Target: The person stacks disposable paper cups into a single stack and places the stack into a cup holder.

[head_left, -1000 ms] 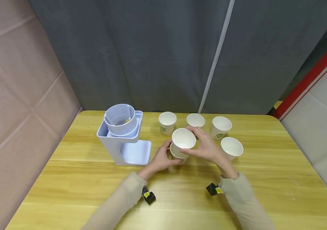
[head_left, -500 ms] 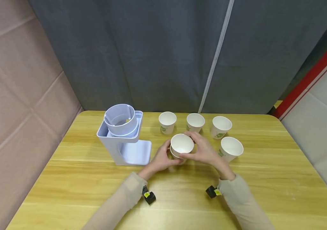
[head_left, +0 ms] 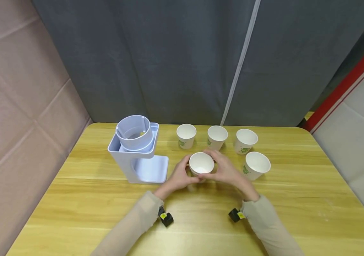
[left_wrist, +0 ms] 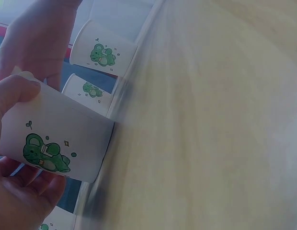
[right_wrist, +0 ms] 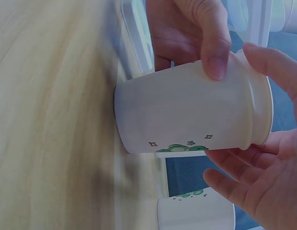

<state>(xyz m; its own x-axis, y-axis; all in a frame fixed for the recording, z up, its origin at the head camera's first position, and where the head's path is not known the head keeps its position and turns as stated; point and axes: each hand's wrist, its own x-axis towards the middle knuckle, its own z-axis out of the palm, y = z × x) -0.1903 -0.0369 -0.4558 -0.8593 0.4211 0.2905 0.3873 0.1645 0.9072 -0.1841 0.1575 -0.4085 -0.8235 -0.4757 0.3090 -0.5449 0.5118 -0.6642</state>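
Note:
A white paper cup (right_wrist: pixel 182 108) with a green cartoon print stands on the table in front of me. My left hand (head_left: pixel 179 175) grips it from the left, thumb on its near side. A second paper cup (head_left: pixel 201 163) sits nested inside, only its rim band showing above the lower one in the right wrist view. My right hand (head_left: pixel 227 171) holds this upper cup near its rim between thumb and fingers. Just behind are three more cups, the left one (head_left: pixel 186 136), the middle one (head_left: pixel 217 137) and the right one (head_left: pixel 246 141), plus a nearer cup (head_left: pixel 257 166) to the right.
Left of the hands stands a pale blue plastic holder (head_left: pixel 125 165) with a round open tube (head_left: pixel 134 140) on top and a flat base (head_left: pixel 152 169). The wooden table (head_left: pixel 194 231) ends at a dark grey curtain (head_left: pixel 175 64).
My right hand has lowered the upper cup, so it has sunk into the cup in my left hand. The left hand and the other cups have stayed in place.

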